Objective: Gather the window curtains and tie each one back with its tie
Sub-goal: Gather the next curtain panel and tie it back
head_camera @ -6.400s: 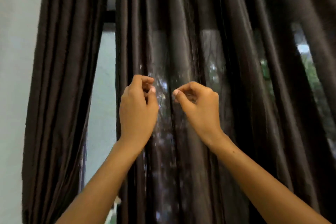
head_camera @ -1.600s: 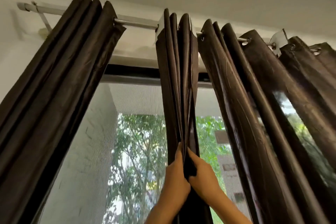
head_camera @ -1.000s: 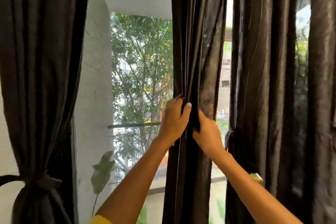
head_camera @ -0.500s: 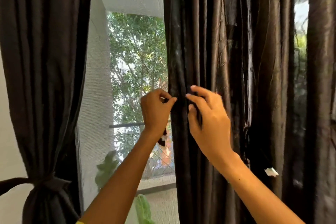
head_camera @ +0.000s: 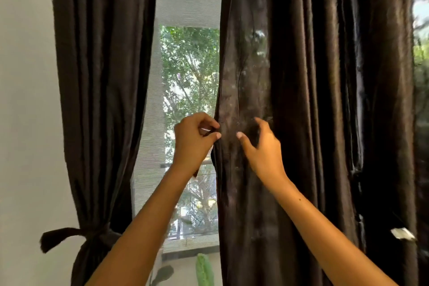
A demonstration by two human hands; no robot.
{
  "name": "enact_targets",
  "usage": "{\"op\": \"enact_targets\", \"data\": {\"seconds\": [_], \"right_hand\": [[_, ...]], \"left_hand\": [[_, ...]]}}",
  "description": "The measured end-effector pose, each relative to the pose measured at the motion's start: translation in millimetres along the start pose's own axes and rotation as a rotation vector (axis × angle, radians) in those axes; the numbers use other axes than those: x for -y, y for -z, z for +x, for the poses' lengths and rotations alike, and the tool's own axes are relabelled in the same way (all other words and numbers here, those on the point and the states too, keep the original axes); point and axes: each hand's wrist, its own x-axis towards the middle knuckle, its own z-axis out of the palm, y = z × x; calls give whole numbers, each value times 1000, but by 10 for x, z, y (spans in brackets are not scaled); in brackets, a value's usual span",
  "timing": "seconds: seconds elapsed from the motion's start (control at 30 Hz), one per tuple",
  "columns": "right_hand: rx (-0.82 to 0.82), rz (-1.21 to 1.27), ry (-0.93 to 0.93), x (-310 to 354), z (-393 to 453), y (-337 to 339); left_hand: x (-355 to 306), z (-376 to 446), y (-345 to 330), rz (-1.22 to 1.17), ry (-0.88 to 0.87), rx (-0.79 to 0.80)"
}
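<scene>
While the dark brown satin curtain at the frame's left [head_camera: 99, 100] hangs tied, I'm gathering the matching middle panel [head_camera: 267, 76]: my left hand [head_camera: 195, 144] pinches its edge, my right hand [head_camera: 260, 146] spreads loose against the folds. Next, bunch them; its tie isn't visible.

Two curtains [head_camera: 99, 90], one tie [head_camera: 69, 234], two hands [head_camera: 192, 144]

1. My left hand [head_camera: 193, 139] pinches the left edge of the dark middle curtain [head_camera: 290, 123].
2. My right hand [head_camera: 260, 144], just right of that pinch, touches its folds, fingers curled loosely.
3. Far left of my grip, below it, the left curtain [head_camera: 99, 76] hangs knotted by its tie [head_camera: 69, 234].
</scene>
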Motion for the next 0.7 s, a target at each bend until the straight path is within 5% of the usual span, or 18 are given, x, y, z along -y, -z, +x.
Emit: {"op": "enact_targets", "data": {"seconds": [0.2,0.37,0.7], "right_hand": [[-134,-151,-78,96,-11,-219],[-128,-34,-54,90,39,-240],[-127,48,267,280,-285,-381]], "left_hand": [[2,-46,145,15,86,-124],[48,6,244,101,167,-118],[-9,-133,186,68,50,-181]]}}
